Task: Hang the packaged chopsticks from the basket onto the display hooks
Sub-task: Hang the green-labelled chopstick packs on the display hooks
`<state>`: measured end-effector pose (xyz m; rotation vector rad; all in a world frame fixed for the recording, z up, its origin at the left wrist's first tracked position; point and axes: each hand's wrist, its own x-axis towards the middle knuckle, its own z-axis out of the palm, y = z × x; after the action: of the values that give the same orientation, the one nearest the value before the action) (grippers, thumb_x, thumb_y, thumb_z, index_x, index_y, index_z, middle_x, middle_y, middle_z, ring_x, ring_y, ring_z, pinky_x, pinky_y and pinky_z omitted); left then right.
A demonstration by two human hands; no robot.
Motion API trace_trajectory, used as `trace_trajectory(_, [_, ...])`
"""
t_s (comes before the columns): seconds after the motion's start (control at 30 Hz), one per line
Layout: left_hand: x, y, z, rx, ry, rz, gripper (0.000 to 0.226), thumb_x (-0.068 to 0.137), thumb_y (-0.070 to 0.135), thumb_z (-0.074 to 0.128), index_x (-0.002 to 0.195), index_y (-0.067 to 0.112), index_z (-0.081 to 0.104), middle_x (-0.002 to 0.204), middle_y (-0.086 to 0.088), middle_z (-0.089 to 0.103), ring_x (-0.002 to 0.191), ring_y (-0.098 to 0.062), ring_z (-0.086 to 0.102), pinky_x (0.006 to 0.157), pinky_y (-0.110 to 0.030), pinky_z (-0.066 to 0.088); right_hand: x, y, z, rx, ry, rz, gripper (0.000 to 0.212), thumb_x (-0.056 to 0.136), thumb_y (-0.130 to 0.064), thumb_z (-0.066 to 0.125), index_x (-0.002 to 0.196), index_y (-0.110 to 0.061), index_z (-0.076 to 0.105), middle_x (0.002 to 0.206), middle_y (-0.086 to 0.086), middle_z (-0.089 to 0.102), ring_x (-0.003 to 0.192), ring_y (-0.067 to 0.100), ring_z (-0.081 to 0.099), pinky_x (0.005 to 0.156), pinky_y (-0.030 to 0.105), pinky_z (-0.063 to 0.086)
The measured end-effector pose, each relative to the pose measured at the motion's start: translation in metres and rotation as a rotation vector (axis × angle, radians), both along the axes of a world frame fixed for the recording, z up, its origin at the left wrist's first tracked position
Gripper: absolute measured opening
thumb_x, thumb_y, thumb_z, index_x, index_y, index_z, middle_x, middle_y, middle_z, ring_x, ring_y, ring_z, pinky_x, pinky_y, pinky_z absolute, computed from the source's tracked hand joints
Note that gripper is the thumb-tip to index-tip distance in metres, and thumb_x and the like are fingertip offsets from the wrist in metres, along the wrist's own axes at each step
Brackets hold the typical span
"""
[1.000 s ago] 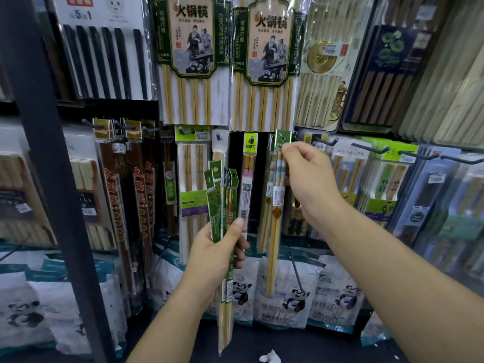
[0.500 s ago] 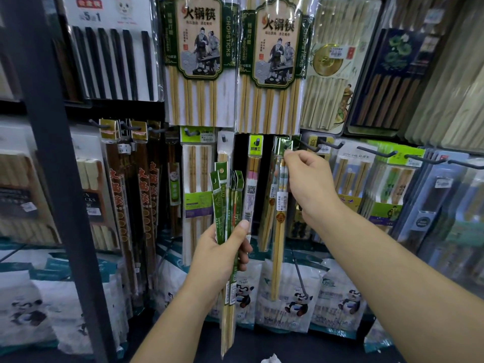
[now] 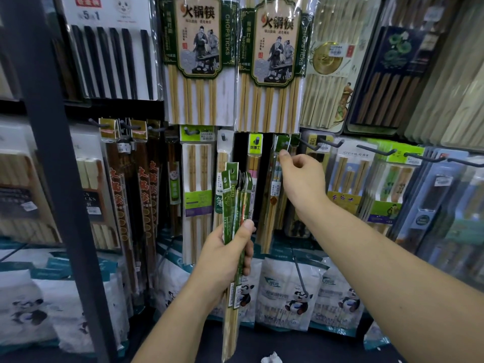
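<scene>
My left hand (image 3: 227,252) grips a bundle of several slim chopstick packs (image 3: 234,205) with green header cards, held upright in front of the display. My right hand (image 3: 301,176) is raised to the middle row, its fingertips pinching the green top of one hanging pack (image 3: 273,203) of bamboo chopsticks right at a display hook (image 3: 284,145). The pack's header card sits on the hook and the sticks hang straight down below my fingers. The basket is out of view.
Other chopstick packs fill the wall: two large green-and-cream packs (image 3: 200,61) above, dark red packs (image 3: 123,192) at left, green-labelled packs (image 3: 387,184) at right. Bare hook tips (image 3: 377,150) stick out at right. A dark shelf upright (image 3: 56,179) stands at left. Panda bags (image 3: 293,294) line the bottom.
My right hand has slid the pack's header back along the hook and dropped slightly below it. The left hand with its bundle has stayed almost still.
</scene>
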<state>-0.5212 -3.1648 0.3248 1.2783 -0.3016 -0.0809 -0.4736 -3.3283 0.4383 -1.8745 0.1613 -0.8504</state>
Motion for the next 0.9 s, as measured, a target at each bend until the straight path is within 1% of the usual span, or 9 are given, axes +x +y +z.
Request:
trace_trajectory(0.17, [0.000, 0.000, 0.000, -0.006, -0.008, 0.002, 0.075, 0.073, 0.071, 0.079, 0.111, 0.007, 0.065, 0.068, -0.001, 0.061, 0.056, -0.016, 0.056, 0.052, -0.027, 0.049, -0.019, 0.005, -0.009, -0.021, -0.009, -0.032, 0.029, 0.100, -0.040, 0.059, 0.081, -0.020, 0.052, 0.072, -0.008, 0.051, 0.060, 0.002, 0.051, 0.056, 0.022, 0.034])
trace_trajectory(0.23, [0.001, -0.001, 0.000, -0.005, -0.004, 0.003, 0.069, 0.077, 0.065, 0.078, 0.112, 0.007, 0.065, 0.067, -0.001, 0.061, 0.056, -0.017, 0.056, 0.051, -0.028, 0.049, -0.032, 0.011, -0.016, -0.048, 0.005, 0.044, 0.023, 0.100, -0.036, 0.059, 0.083, -0.021, 0.056, 0.073, -0.008, 0.054, 0.059, -0.003, 0.051, 0.057, 0.021, 0.037])
trace_trajectory(0.3, [0.000, -0.002, 0.000, -0.012, -0.006, -0.010, 0.062, 0.082, 0.059, 0.078, 0.111, 0.005, 0.064, 0.067, -0.002, 0.062, 0.056, -0.017, 0.056, 0.051, -0.028, 0.050, -0.045, 0.017, -0.024, -0.087, 0.025, 0.180, 0.026, 0.100, -0.039, 0.059, 0.083, -0.019, 0.061, 0.071, 0.002, 0.058, 0.059, 0.000, 0.051, 0.057, 0.022, 0.043])
trace_trajectory(0.37, [-0.001, -0.002, 0.000, -0.018, -0.015, -0.025, 0.053, 0.082, 0.050, 0.077, 0.106, 0.005, 0.063, 0.067, -0.004, 0.063, 0.055, -0.018, 0.057, 0.050, -0.029, 0.050, -0.055, 0.024, -0.031, -0.106, 0.059, 0.306, 0.028, 0.098, -0.041, 0.063, 0.084, -0.017, 0.065, 0.077, 0.009, 0.063, 0.063, 0.003, 0.053, 0.059, 0.017, 0.046])
trace_trajectory(0.47, [-0.004, -0.003, 0.001, -0.024, -0.037, -0.024, 0.043, 0.079, 0.042, 0.081, 0.097, 0.008, 0.062, 0.065, -0.006, 0.062, 0.054, -0.018, 0.058, 0.049, -0.029, 0.050, -0.062, 0.028, -0.037, -0.067, 0.081, 0.374, 0.020, 0.093, -0.034, 0.072, 0.088, -0.016, 0.067, 0.074, 0.000, 0.061, 0.061, -0.003, 0.054, 0.059, 0.012, 0.046])
trace_trajectory(0.6, [-0.005, -0.003, 0.001, -0.006, -0.078, -0.014, 0.038, 0.079, 0.036, 0.086, 0.096, 0.010, 0.064, 0.066, -0.008, 0.062, 0.057, -0.019, 0.060, 0.048, -0.029, 0.048, -0.063, 0.027, -0.036, -0.021, 0.107, 0.371, 0.016, 0.090, -0.029, 0.077, 0.090, -0.015, 0.069, 0.074, -0.002, 0.063, 0.059, -0.004, 0.058, 0.056, 0.010, 0.047])
trace_trajectory(0.7, [-0.007, -0.004, 0.001, -0.032, -0.056, -0.031, 0.052, 0.079, 0.052, 0.082, 0.102, 0.009, 0.065, 0.070, -0.008, 0.066, 0.060, -0.020, 0.063, 0.048, -0.030, 0.049, -0.061, 0.025, -0.033, 0.015, 0.168, 0.379, 0.013, 0.091, -0.032, 0.076, 0.090, -0.019, 0.072, 0.079, 0.007, 0.070, 0.067, 0.004, 0.062, 0.062, 0.018, 0.054])
trace_trajectory(0.77, [-0.006, -0.004, 0.001, -0.050, -0.018, -0.032, 0.054, 0.085, 0.061, 0.073, 0.100, 0.009, 0.067, 0.074, -0.010, 0.068, 0.062, -0.022, 0.065, 0.050, -0.031, 0.051, -0.060, 0.024, -0.032, 0.006, 0.200, 0.376, 0.015, 0.095, -0.029, 0.071, 0.087, -0.017, 0.073, 0.074, 0.007, 0.067, 0.063, 0.007, 0.060, 0.060, 0.021, 0.053])
trace_trajectory(0.9, [-0.003, -0.002, -0.001, -0.055, 0.015, 0.004, 0.044, 0.085, 0.057, 0.069, 0.096, 0.015, 0.073, 0.076, -0.009, 0.072, 0.066, -0.024, 0.071, 0.059, -0.039, 0.060, -0.058, 0.019, -0.025, 0.011, 0.180, 0.342, 0.025, 0.099, -0.021, 0.061, 0.081, -0.003, 0.065, 0.064, 0.000, 0.054, 0.055, 0.011, 0.050, 0.050, 0.021, 0.046])
